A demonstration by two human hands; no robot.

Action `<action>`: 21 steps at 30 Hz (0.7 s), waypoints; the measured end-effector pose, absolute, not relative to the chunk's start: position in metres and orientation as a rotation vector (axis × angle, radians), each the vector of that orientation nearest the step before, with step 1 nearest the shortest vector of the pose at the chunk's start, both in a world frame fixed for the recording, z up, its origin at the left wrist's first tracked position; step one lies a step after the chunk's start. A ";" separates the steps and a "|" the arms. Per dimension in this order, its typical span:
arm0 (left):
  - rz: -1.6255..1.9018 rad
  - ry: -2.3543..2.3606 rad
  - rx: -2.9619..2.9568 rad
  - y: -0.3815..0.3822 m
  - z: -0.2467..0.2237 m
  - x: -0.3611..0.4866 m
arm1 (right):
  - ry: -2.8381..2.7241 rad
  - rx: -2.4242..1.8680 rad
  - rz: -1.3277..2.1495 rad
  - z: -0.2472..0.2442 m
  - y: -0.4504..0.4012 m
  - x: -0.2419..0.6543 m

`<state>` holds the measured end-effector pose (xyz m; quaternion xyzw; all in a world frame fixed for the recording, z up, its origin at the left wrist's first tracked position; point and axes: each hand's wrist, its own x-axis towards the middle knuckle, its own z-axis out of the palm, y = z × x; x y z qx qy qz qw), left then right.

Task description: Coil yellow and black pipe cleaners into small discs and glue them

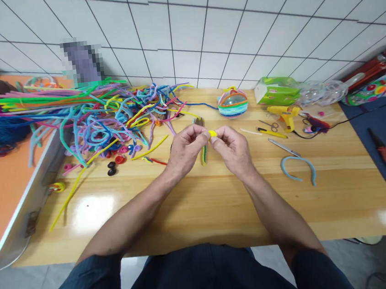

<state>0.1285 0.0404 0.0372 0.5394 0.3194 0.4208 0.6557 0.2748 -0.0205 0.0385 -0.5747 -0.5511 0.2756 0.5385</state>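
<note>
Between my two hands is a small, bent piece of yellow pipe cleaner [212, 133]. My left hand [189, 148] pinches it from one side with thumb and forefinger. On the other side, the thumb and fingers of my right hand [232, 148] are closed on it too; the fingertips hide part of the piece. Pliers with green and yellow handles [204, 156] lie on the table just behind and beneath the hands. A loose yellow pipe cleaner [150, 148] rests left of my left hand. Beyond my right hand stands a striped, rounded pipe-cleaner object [233, 103].
A tangled heap of colored pipe cleaners [108, 121] covers the back left. Black and red round pieces [115, 164] lie before it. To the right are a yellow glue gun [287, 117], scissors [269, 126], a yellow cutter [272, 133] and a blue curved band [298, 158].
</note>
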 end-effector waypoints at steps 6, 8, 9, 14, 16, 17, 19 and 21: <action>1.018 0.739 1.187 0.037 0.028 0.133 | -1.325 -1.374 0.677 0.038 -0.021 0.272; 1.018 0.739 1.179 0.036 0.028 0.134 | -1.324 -1.377 0.686 0.037 -0.021 0.271; 1.019 0.742 1.173 0.036 0.028 0.134 | -1.321 -1.380 0.691 0.037 -0.021 0.271; 1.010 0.749 1.142 0.034 0.028 0.134 | -1.335 -1.374 0.688 0.036 -0.020 0.273; 0.997 0.738 1.132 0.035 0.027 0.133 | -1.353 -1.365 0.700 0.036 -0.020 0.274; 0.987 0.733 1.124 0.037 0.027 0.133 | -1.351 -1.363 0.709 0.035 -0.020 0.274; 0.981 0.726 1.099 0.040 0.029 0.132 | -1.316 -1.356 0.714 0.033 -0.021 0.272; 1.000 0.721 1.079 0.042 0.031 0.131 | -1.262 -1.330 0.689 0.029 -0.022 0.269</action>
